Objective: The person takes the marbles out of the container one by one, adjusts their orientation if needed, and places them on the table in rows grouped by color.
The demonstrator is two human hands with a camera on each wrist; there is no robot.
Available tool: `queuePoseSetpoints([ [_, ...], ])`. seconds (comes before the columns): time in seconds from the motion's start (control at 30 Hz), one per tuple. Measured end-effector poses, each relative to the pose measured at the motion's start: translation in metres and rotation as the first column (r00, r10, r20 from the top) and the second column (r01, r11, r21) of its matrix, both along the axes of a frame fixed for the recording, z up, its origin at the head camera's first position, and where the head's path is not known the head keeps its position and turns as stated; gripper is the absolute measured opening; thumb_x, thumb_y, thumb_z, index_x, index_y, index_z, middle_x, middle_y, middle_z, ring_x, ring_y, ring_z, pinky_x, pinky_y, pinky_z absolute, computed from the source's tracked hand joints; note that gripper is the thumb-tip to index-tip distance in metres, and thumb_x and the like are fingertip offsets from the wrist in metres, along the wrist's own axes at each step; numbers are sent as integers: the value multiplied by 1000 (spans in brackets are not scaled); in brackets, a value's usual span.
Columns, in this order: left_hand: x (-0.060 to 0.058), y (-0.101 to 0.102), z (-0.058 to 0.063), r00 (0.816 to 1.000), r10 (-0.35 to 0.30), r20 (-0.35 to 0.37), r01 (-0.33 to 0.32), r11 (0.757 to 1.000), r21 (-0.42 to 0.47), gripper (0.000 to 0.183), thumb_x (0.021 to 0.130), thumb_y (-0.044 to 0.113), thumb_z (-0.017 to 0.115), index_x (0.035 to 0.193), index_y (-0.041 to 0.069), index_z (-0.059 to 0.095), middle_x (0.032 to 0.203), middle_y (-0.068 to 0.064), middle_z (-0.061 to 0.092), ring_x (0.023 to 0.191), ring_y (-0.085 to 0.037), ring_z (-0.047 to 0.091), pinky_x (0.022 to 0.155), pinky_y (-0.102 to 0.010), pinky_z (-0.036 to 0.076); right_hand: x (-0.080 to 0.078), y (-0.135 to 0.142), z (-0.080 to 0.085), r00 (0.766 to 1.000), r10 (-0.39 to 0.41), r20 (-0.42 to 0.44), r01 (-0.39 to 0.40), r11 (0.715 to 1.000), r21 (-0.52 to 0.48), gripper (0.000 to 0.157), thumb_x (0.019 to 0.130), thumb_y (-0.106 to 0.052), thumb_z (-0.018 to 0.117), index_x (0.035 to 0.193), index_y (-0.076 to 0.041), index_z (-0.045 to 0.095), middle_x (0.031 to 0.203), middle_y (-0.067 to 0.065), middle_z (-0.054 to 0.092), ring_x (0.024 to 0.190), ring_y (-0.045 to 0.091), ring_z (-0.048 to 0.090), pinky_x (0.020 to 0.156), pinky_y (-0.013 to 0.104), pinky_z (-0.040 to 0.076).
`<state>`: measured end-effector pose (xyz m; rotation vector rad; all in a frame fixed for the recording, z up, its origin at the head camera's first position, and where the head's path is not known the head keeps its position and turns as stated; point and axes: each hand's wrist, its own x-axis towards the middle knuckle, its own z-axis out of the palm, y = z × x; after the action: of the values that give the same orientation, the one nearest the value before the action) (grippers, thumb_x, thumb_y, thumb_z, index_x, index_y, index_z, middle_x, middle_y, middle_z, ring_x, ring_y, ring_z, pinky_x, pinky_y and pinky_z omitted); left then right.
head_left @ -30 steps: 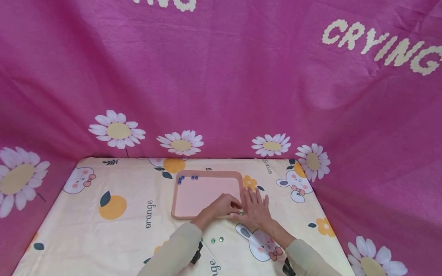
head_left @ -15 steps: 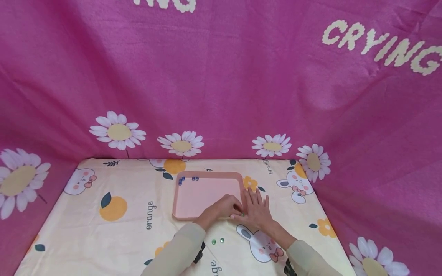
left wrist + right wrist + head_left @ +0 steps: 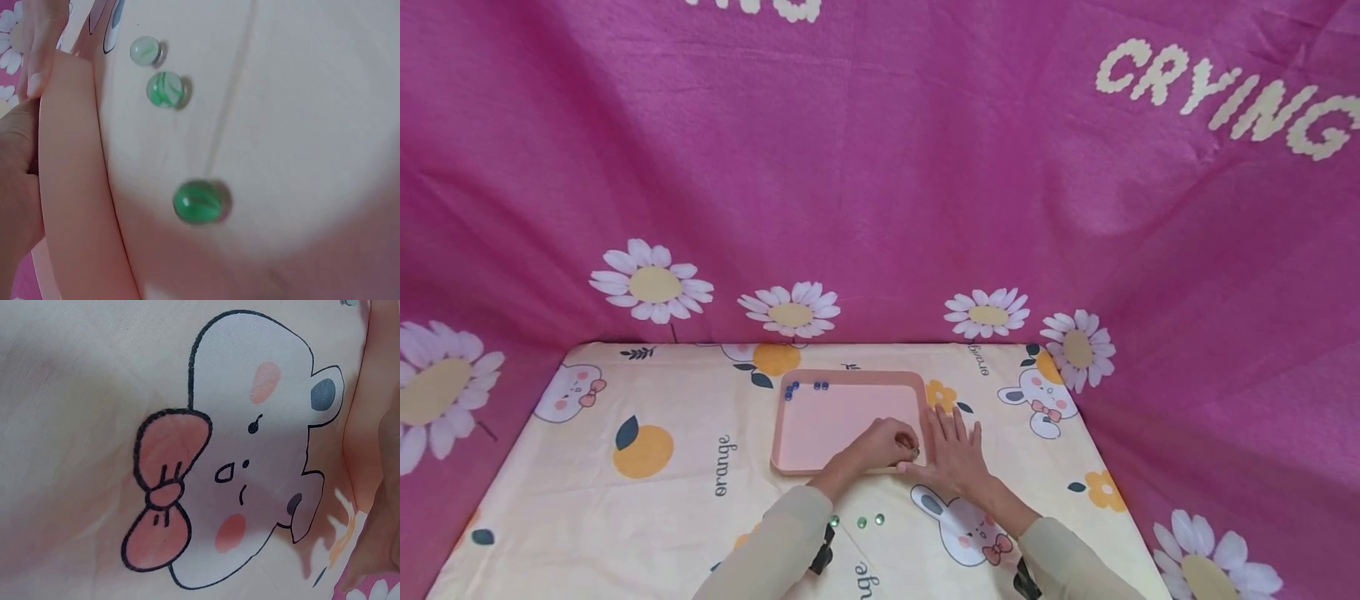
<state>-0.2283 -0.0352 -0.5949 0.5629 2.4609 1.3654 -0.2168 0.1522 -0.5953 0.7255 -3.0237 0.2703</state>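
Observation:
My left hand (image 3: 886, 443) reaches into the pink tray (image 3: 850, 378) near its front right corner, fingers curled. It pinches a green marble (image 3: 915, 453) at the fingertips, just above or on the tray floor. With fingers spread straight, my right hand (image 3: 957, 454) rests against the tray's right wall, its thumb along the front rim. Several blue marbles (image 3: 788, 395) lie in the tray's far left corner and along the back wall. Outside the tray, in front of it, sit a dark green marble (image 3: 198, 202) and two paler green ones, including a swirled marble (image 3: 165, 89).
The table (image 3: 685, 533) wears a cream cloth printed with oranges, flowers and rabbits. A magenta curtain (image 3: 887, 167) with daisies encloses its back and sides. Black wrist straps (image 3: 823, 557) sit below both hands.
My left hand has drawn slightly back to the left from the tray's front right corner, with the green marble at its fingertips. The right hand has stayed in place.

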Motion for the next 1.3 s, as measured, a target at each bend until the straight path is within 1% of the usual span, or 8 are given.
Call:
queuePoseSetpoints([
  [0.2,9,-15,6,999,48,15,-48,997,64,15,91,6,71,106,4,77,89,2,73,79,-7,62,78,-20,53,-2,0,-4,1000,-5,13,5,1000,14,111,78,-78,58,157,-5,28,160,21,25,145,50,16,106,78,11],
  [0.43,19,-24,15,995,88,-43,-82,988,127,19,92,7,71,110,2,76,95,3,73,81,-7,63,77,-19,54,-3,-1,1,999,-22,35,21,1000,20,111,78,-77,60,156,-4,29,159,22,28,145,50,17,106,78,10],
  [0.53,27,-26,21,992,114,-47,-106,982,157,20,92,9,72,111,2,76,96,4,73,84,-7,64,77,-20,54,-2,-2,3,999,-23,41,21,999,32,112,78,-77,59,156,-4,28,159,22,27,145,50,17,106,78,11],
  [0.77,54,-28,35,986,167,25,-168,952,256,22,93,17,72,114,12,75,102,9,71,90,-7,66,82,-20,55,-3,-2,0,1000,-11,27,9,998,56,114,78,-80,56,157,-4,26,160,22,27,145,50,18,106,77,14],
  [0.93,71,-24,35,992,127,-2,-121,948,295,18,91,12,74,109,10,76,93,9,71,82,-7,64,75,-22,56,-2,-1,-1,1000,-17,26,15,996,93,113,78,-77,59,158,-6,24,161,21,24,145,50,16,107,77,14],
  [1.13,89,-17,22,997,68,-26,-56,944,325,15,88,2,74,103,2,75,89,3,70,76,-3,62,70,-21,55,-2,-2,-3,998,-27,56,24,999,48,110,79,-77,58,157,-5,26,161,21,24,146,49,15,108,76,11],
  [1.2,93,-15,15,997,36,-73,-13,955,296,14,87,-1,73,101,1,74,89,3,69,77,-1,60,69,-19,54,-2,-3,-4,997,-31,64,28,999,44,111,79,-78,56,157,-5,26,161,20,24,146,48,14,108,75,11],
  [1.3,96,-13,7,985,1,-172,40,972,233,12,87,-2,73,98,1,75,89,4,67,78,0,56,70,-17,52,-3,-3,-4,998,-28,59,26,999,36,112,79,-79,55,157,-5,26,161,21,25,146,48,15,108,75,12],
])
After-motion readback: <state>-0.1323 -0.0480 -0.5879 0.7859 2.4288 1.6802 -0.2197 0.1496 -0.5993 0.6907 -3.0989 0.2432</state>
